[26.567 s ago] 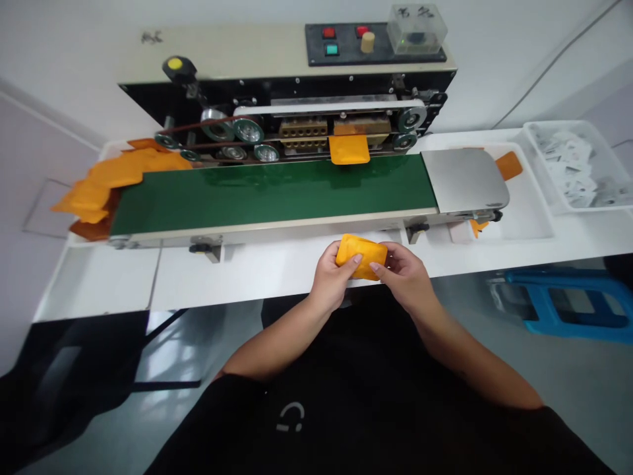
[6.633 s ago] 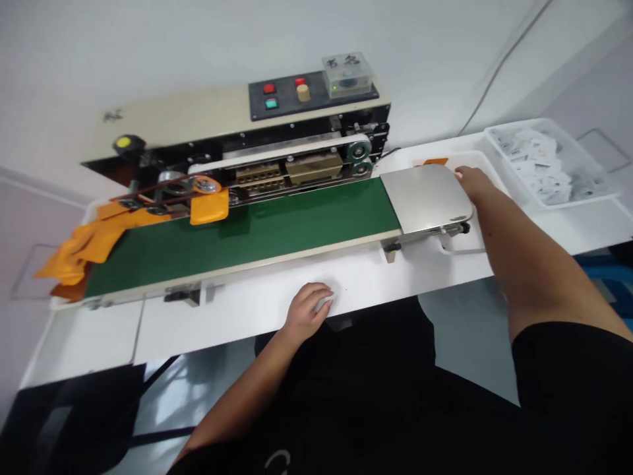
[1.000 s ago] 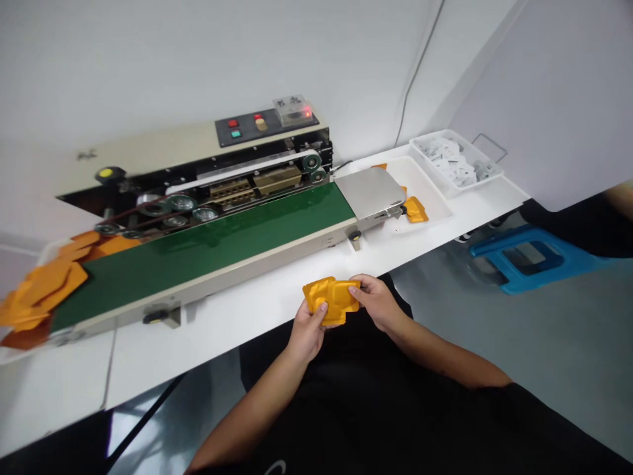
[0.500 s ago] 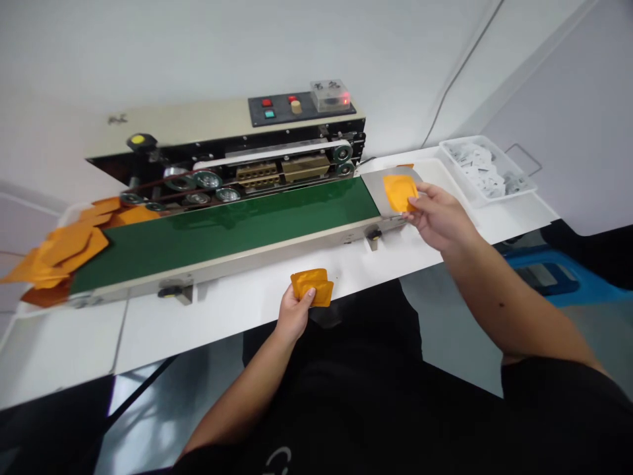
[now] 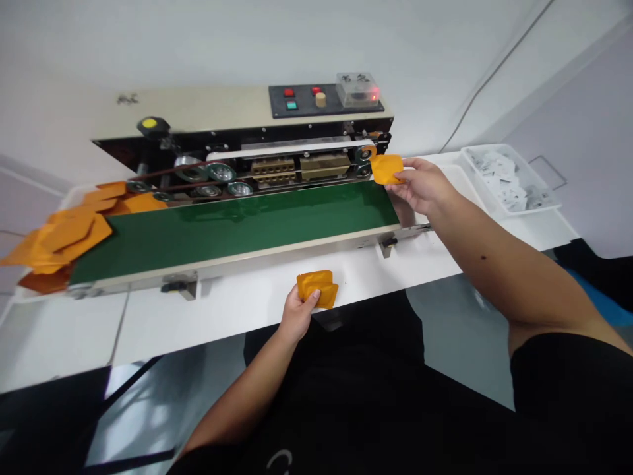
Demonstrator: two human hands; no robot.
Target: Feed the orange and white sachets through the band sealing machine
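My right hand [image 5: 420, 186] is closed on one orange pouch [image 5: 386, 168] and holds it at the right-hand entry of the band sealer [image 5: 237, 125], by the end roller, above the green conveyor belt [image 5: 237, 227]. My left hand [image 5: 297, 315] is closed on a small stack of orange pouches [image 5: 317, 287] at the front edge of the white table [image 5: 222, 310]. The sealer's control panel [image 5: 316, 99] shows red and green buttons and a lit red lamp.
Several sealed orange pouches [image 5: 64, 234] are heaped at the belt's left end. A white bin of small white sachets [image 5: 509, 181] stands at the far right, with a white tray [image 5: 445, 168] beside the belt. Grey floor lies below the table.
My right hand has carried one pouch from the metal plate at the belt's right end up and left to the sealer's entry. My left hand stays put with the stack.
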